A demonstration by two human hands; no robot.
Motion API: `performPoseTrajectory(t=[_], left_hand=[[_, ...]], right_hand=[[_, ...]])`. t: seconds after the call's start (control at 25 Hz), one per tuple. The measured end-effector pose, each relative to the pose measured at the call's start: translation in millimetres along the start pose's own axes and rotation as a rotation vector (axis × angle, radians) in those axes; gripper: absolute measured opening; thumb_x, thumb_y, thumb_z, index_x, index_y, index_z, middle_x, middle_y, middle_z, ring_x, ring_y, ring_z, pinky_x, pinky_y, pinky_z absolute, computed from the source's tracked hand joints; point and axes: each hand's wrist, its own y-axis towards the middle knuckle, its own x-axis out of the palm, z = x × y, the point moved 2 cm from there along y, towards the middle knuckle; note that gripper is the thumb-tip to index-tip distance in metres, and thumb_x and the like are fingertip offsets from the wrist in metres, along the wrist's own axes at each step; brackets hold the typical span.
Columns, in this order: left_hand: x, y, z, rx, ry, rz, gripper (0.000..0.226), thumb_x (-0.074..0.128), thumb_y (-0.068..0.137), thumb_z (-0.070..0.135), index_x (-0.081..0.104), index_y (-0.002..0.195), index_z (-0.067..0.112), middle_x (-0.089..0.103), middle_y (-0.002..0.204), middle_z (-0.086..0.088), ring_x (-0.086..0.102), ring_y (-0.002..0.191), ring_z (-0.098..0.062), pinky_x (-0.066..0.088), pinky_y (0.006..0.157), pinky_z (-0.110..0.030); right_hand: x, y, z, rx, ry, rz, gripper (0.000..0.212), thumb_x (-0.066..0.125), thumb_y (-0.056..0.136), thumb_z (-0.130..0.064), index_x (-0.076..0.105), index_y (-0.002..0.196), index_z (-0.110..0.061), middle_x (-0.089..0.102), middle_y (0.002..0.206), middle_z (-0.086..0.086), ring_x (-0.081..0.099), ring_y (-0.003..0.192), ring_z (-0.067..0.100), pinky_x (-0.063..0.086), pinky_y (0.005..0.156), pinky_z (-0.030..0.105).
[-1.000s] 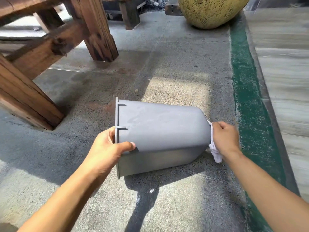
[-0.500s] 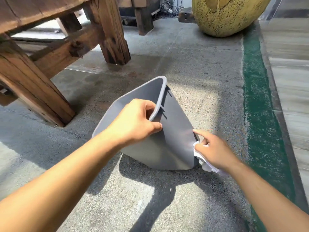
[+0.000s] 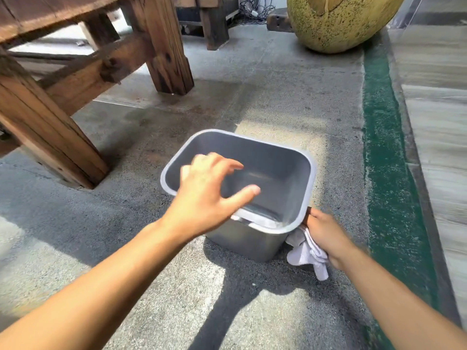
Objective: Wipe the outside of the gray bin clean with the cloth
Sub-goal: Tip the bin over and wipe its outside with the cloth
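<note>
The gray bin (image 3: 262, 238) stands upright on concrete floor (image 3: 278, 97); the spread, empty left hand (image 3: 204, 198) hovers over its rim, while the right hand (image 3: 326, 236) grips the white cloth (image 3: 307, 253) at its 4 o'clock corner.

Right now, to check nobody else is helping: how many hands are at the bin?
2. The left hand hovers open over the gray bin's near rim; the right hand grips the cloth against its right outer corner.

Both bare forearms reach forward. The left hand (image 3: 204, 195) hovers palm down with fingers spread and loosely bent, thumb out to the right, gripping nothing. The right hand (image 3: 326, 236) is lower, fingers curled round a cloth (image 3: 307, 253).
</note>
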Motion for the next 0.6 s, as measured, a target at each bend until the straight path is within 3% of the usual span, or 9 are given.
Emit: performPoseTrajectory(t=[0.08,0.16,0.24,0.32,0.36,0.48,0.6], left_hand=[[-13.2,4.6,-46.4,-0.245,0.091,0.208,0.051,0.059,0.085,0.054,0.064,0.124,0.022,0.059,0.124,-0.008,0.049,0.122,-0.031,0.035,0.101,-0.046],[-18.7,9.7,-96.9,-0.612,0.017,0.116,0.065,0.059,0.083,0.051,0.057,0.135,0.012,0.057,0.136,-0.021,0.050,0.128,-0.038,0.038,0.107,-0.049],[-15.4,2.6,-118.4,-0.815,-0.353,0.038,0.069,0.062,0.080,0.051,0.060,0.129,0.002,0.067,0.122,-0.028,0.066,0.105,-0.037,0.047,0.098,-0.049],[-6.9,-8.2,-114.9,-0.871,-0.750,0.096,0.036,0.065,0.091,0.031,0.068,0.113,0.002,0.074,0.084,-0.013,0.066,0.068,-0.018,0.054,0.084,-0.041],[-4.9,-12.4,-110.9,-0.864,-0.850,0.115,0.021,0.063,0.095,0.022,0.069,0.107,0.006,0.071,0.078,-0.005,0.064,0.065,-0.012,0.057,0.080,-0.037],[-6.2,-21.0,-110.6,-0.863,-1.019,0.158,0.014,0.062,0.095,0.020,0.067,0.105,0.012,0.068,0.093,-0.007,0.068,0.087,-0.024,0.061,0.086,-0.045],[-11.0,-25.6,-113.8,-0.886,-1.083,0.177,0.016,0.059,0.094,0.032,0.069,0.098,0.020,0.067,0.102,-0.009,0.068,0.095,-0.028,0.055,0.094,-0.050]], right_hand=[[0.1,-5.1,-2.1,-0.024,0.027,0.018,0.026,0.053,0.102,-0.014,0.076,0.109,-0.023,0.081,0.082,-0.006,0.076,0.072,0.006,0.057,0.056,0.017],[-0.3,-6.8,-1.8,-0.035,0.044,0.048,0.024,0.053,0.101,-0.018,0.077,0.103,-0.024,0.081,0.085,0.002,0.078,0.080,0.022,0.065,0.068,0.037],[0.6,-8.6,-1.4,-0.037,0.070,0.056,0.023,0.054,0.100,-0.024,0.077,0.101,-0.019,0.079,0.092,0.015,0.077,0.084,0.035,0.061,0.084,0.053],[2.2,-9.1,-0.6,-0.044,0.036,0.062,0.029,0.051,0.102,-0.029,0.073,0.101,-0.010,0.077,0.094,0.022,0.076,0.082,0.038,0.060,0.083,0.056],[3.8,-8.8,-2.0,-0.045,-0.005,0.070,0.033,0.049,0.102,-0.031,0.071,0.102,-0.006,0.076,0.094,0.023,0.075,0.084,0.041,0.060,0.082,0.057],[7.8,-3.3,-18.5,-0.047,-0.079,0.046,0.039,0.044,0.104,-0.030,0.065,0.097,0.003,0.072,0.083,0.024,0.069,0.071,0.032,0.055,0.063,0.038],[11.3,11.5,-39.0,-0.050,-0.117,0.056,0.041,0.043,0.103,-0.028,0.064,0.090,0.005,0.071,0.075,0.022,0.063,0.065,0.025,0.047,0.060,0.033]])
